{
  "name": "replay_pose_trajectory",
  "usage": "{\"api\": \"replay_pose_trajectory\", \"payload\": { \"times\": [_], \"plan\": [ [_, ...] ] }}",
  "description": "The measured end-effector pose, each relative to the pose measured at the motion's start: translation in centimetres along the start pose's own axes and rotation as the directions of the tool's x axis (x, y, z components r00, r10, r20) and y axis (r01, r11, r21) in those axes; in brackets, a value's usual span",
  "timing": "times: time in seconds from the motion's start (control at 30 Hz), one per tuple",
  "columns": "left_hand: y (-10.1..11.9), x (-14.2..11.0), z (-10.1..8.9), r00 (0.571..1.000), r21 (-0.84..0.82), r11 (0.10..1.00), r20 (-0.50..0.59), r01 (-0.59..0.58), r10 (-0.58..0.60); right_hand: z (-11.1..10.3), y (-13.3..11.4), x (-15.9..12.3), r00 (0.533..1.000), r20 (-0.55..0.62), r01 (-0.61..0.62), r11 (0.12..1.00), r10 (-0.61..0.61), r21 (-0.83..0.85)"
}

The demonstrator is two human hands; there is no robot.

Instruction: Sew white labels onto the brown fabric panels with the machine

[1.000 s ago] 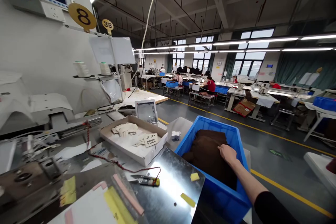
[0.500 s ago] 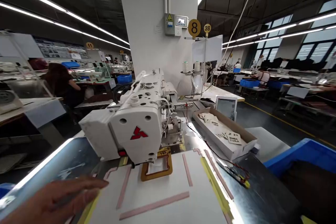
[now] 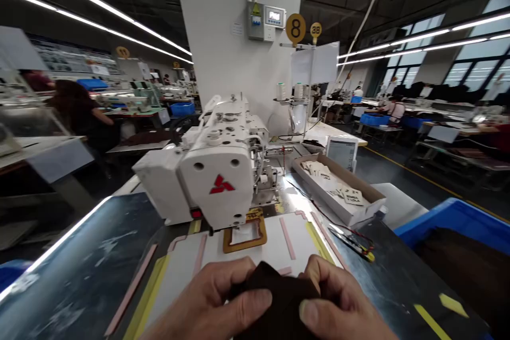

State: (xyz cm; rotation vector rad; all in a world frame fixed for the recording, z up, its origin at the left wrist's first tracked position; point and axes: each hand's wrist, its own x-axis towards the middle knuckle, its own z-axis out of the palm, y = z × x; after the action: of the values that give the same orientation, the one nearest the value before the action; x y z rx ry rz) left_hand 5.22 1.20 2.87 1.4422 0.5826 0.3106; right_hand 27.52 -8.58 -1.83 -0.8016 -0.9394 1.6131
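Note:
Between my two hands is a piece of dark brown fabric [image 3: 281, 297], held low in front of the sewing machine. My left hand [image 3: 217, 297] is closed on its left side, thumb on top. On the right side my right hand [image 3: 338, 300] pinches it the same way. The fabric's lower part runs out of the picture. Beyond it lies a white template board [image 3: 183, 257] with pink and yellow strips. A brown clamp frame [image 3: 244, 248] rests on the board under the head of the white sewing machine [image 3: 217, 186].
To the right stands a cardboard box [image 3: 350, 218] with printed labels [image 3: 353, 196]. Loose wires [image 3: 350, 241] lie on the metal table beside it. A blue bin [image 3: 450, 210] with dark fabric is at the far right. Thread cones [image 3: 281, 91] stand behind the machine.
My left hand has moved from the board's left edge to the middle. My right hand and the brown fabric have come into view, held by both hands. The view has shifted slightly.

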Motion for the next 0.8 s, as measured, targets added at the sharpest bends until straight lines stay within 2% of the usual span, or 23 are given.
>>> {"api": "replay_pose_trajectory", "payload": {
  "times": [0.07, 0.13, 0.23, 0.33, 0.43, 0.53, 0.63, 0.8],
  "plan": [
    [-0.3, -0.9, -1.1, 0.995, -0.022, 1.0, -0.097, -0.019, 0.017, 0.2, 0.3, 1.0, 0.996, 0.066, -0.07, 0.988, 0.062, 0.141],
    [-0.9, -1.5, -2.1, 0.982, -0.008, 1.0, -0.188, -0.011, 0.009, -0.2, 0.7, 1.8, 0.987, 0.124, -0.129, 0.973, 0.106, 0.193],
    [-1.7, -2.0, -3.2, 0.961, -0.012, 1.0, -0.277, 0.009, -0.012, -1.2, 1.2, 2.7, 0.971, 0.142, -0.207, 0.973, 0.192, 0.105],
    [-1.5, -2.8, -3.5, 0.959, -0.144, 0.989, -0.276, 0.03, -0.069, -1.9, 1.1, 3.2, 0.969, 0.096, -0.23, 0.973, 0.228, 0.009],
    [-0.6, -3.6, -3.3, 0.956, -0.267, 0.963, -0.269, 0.04, -0.114, -1.8, 0.6, 3.6, 0.966, 0.102, -0.242, 0.969, 0.237, 0.042],
    [-0.5, -3.8, -3.9, 0.955, -0.207, 0.975, -0.263, 0.081, -0.135, -1.5, 0.7, 4.2, 0.954, 0.097, -0.288, 0.957, 0.283, 0.043],
    [-2.1, -3.1, -5.2, 0.939, -0.09, 0.982, -0.288, 0.168, -0.187, -1.6, 1.2, 4.9, 0.951, 0.013, -0.308, 0.951, 0.308, -0.019],
    [-4.5, -2.3, -6.9, 0.927, -0.073, 0.976, -0.306, 0.204, -0.217, -2.3, 1.5, 5.9, 0.936, -0.033, -0.351, 0.923, 0.351, -0.157]
  ]
}}
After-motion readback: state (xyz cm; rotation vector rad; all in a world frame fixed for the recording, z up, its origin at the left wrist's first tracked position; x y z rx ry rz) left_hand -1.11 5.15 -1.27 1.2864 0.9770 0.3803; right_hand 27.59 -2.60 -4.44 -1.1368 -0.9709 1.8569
